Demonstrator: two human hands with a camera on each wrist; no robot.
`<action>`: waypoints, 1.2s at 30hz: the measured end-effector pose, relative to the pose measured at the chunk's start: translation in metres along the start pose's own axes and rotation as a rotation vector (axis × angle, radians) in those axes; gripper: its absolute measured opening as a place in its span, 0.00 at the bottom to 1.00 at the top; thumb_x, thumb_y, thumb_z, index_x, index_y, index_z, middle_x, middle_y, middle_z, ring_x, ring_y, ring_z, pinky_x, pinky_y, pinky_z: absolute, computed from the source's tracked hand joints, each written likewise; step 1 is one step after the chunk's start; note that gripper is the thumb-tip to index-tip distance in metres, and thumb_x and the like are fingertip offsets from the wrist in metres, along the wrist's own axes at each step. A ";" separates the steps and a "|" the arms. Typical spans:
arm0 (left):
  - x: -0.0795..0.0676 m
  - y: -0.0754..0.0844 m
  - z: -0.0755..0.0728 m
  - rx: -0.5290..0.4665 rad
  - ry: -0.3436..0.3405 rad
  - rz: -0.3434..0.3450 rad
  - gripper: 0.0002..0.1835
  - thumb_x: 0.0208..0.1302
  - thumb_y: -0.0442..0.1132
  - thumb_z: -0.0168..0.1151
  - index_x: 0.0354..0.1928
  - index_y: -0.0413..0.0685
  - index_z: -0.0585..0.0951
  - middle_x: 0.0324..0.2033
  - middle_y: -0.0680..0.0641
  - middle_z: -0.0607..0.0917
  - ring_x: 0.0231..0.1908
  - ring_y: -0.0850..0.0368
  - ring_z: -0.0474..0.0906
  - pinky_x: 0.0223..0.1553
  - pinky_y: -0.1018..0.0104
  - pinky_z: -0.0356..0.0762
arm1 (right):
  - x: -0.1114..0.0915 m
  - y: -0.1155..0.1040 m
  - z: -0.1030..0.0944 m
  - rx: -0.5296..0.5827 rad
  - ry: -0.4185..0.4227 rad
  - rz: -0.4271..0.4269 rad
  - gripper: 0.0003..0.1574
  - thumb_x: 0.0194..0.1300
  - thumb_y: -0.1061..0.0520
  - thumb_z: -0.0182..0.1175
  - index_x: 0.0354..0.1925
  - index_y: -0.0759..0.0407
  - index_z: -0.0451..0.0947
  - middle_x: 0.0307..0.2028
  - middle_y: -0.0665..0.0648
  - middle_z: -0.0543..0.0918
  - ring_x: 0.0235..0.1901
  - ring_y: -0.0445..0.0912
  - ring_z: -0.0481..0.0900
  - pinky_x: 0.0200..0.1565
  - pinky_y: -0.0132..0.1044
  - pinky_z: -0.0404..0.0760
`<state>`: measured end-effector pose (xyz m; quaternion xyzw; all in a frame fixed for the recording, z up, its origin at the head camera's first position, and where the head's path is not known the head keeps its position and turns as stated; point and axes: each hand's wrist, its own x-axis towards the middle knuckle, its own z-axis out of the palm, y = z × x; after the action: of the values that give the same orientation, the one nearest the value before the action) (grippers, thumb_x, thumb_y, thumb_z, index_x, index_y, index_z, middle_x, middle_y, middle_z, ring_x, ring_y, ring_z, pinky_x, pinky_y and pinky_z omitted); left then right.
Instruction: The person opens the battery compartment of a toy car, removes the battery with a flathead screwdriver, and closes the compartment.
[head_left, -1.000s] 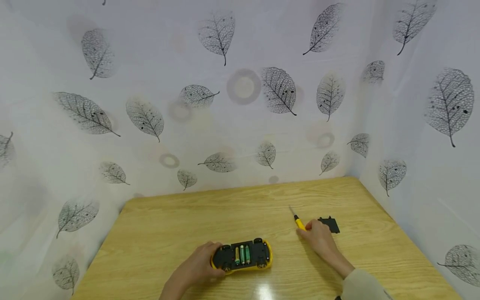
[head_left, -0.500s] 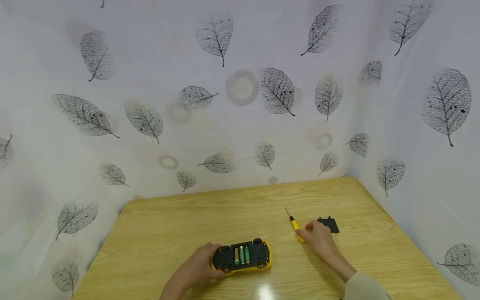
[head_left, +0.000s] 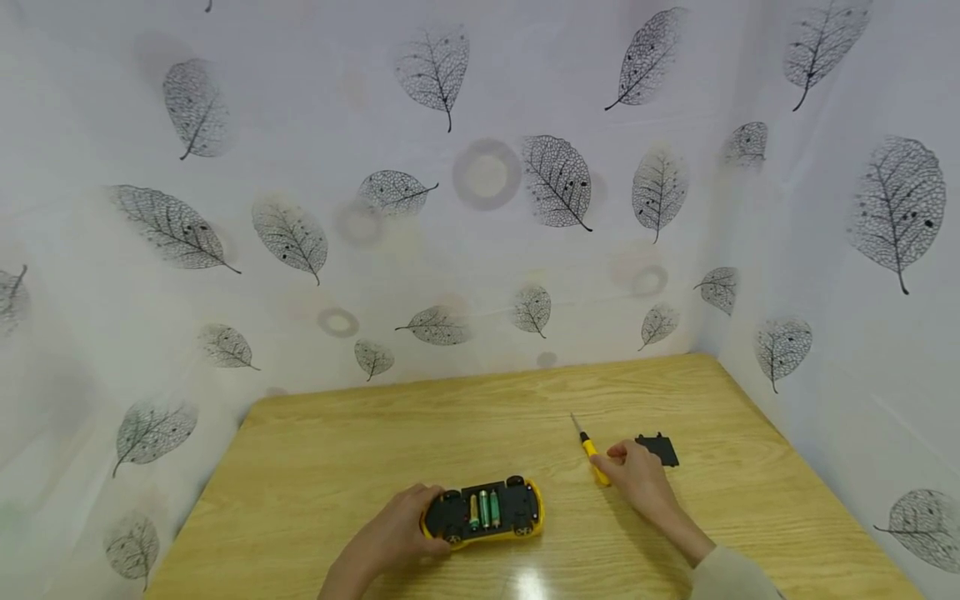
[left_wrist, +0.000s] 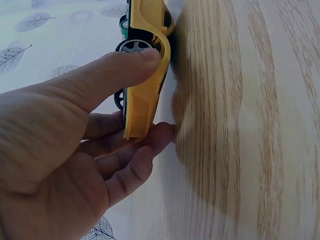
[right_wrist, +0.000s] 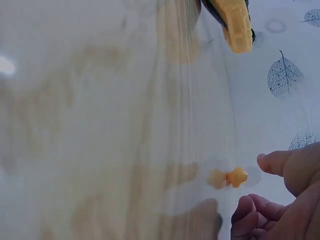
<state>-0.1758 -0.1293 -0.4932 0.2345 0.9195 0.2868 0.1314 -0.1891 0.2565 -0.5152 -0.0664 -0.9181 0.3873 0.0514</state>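
Head view: left hand [head_left: 397, 531] grips one end of the yellow toy car [head_left: 517, 502], underside up, near side of the wooden table [head_left: 360, 450], three batteries [head_left: 484, 509] showing in the belly. Right hand [head_left: 637, 477] is by the yellow screwdriver [head_left: 590, 450], which lies on the tabletop; flat black cover [head_left: 662, 450] just past that hand. Left wrist view: thumb on a wheel [left_wrist: 136, 46], fingers on the far side, car grasped. Right wrist view: thumb and fingertips apart, screwdriver end untouched, right hand released.
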 end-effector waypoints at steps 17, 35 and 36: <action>0.002 -0.003 0.001 -0.009 -0.014 0.013 0.39 0.51 0.47 0.82 0.64 0.39 0.78 0.48 0.49 0.81 0.45 0.52 0.76 0.45 0.53 0.78 | -0.013 -0.036 0.008 0.170 0.004 -0.084 0.21 0.68 0.52 0.70 0.50 0.67 0.81 0.35 0.53 0.81 0.33 0.44 0.78 0.33 0.34 0.77; 0.001 0.001 -0.001 0.018 0.007 0.035 0.37 0.50 0.45 0.82 0.62 0.39 0.79 0.46 0.50 0.81 0.44 0.52 0.76 0.46 0.52 0.77 | -0.033 -0.061 0.038 0.213 -0.180 -0.390 0.22 0.66 0.50 0.72 0.52 0.61 0.82 0.48 0.56 0.82 0.48 0.53 0.78 0.48 0.42 0.78; 0.001 0.001 -0.001 0.017 0.008 0.036 0.37 0.50 0.45 0.82 0.62 0.39 0.79 0.46 0.50 0.81 0.45 0.52 0.76 0.47 0.52 0.77 | -0.034 -0.062 0.040 0.215 -0.199 -0.403 0.23 0.67 0.49 0.72 0.52 0.61 0.81 0.48 0.56 0.82 0.49 0.54 0.78 0.49 0.43 0.78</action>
<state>-0.1763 -0.1288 -0.4919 0.2510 0.9181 0.2821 0.1205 -0.1665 0.1797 -0.4995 0.1621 -0.8669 0.4693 0.0436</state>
